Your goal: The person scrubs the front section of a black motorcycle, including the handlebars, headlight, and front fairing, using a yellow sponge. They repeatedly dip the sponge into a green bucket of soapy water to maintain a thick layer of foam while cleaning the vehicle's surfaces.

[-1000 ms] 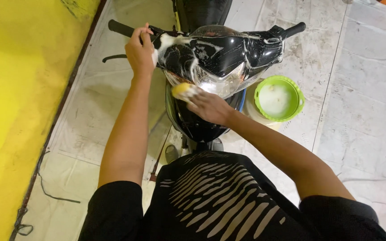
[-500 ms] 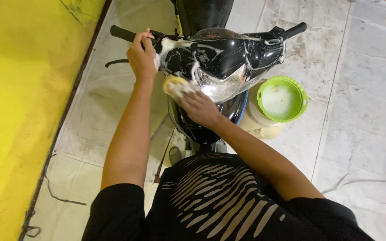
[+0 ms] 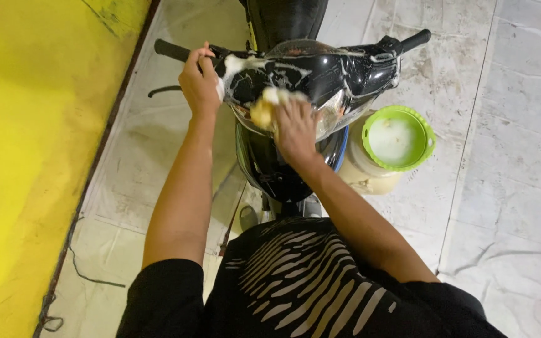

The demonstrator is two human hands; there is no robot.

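Left arm: bare from a short black sleeve, stretched forward and nearly straight, running up the left half of the view.
Left wrist: in line with the forearm, not bent.
Left hand: back of the hand toward the camera, fingers curled shut in a grip, thumb side facing inward.
Right arm: bare below a black sleeve, reaching forward on a slant from lower right toward the centre, elbow slightly bent.
Right wrist: nearly straight, angled a little leftward.
Right hand: palm down, back upward, fingers bent and pressing forward, fingertips hidden beneath the hand.
Spacing: the hands are near each other, apart, the left one farther forward.
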